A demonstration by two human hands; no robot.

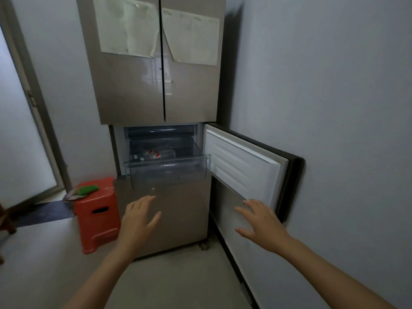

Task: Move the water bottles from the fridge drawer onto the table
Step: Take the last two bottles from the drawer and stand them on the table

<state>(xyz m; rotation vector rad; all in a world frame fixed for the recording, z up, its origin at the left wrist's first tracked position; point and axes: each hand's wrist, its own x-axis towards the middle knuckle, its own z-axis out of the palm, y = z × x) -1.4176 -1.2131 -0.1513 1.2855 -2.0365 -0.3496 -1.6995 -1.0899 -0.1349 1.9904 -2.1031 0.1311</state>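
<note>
A clear plastic fridge drawer (pixel 169 172) is pulled out of the beige fridge (pixel 133 90). Inside it lie water bottles (pixel 159 154) with red-and-white labels, on their sides. The small compartment door (pixel 247 170) stands swung open to the right. My left hand (pixel 139 217) hovers below the drawer front, fingers straight and spread, holding nothing. My right hand (pixel 259 221) is stretched out below the open door's lower edge, fingers spread and empty. No table is in view.
A red plastic stool (pixel 98 217) with a green object (pixel 88 189) on top stands left of the fridge. A grey wall (pixel 334 108) runs close along the right. A frosted glass door (pixel 20 141) is at the left. Papers hang on the upper fridge doors.
</note>
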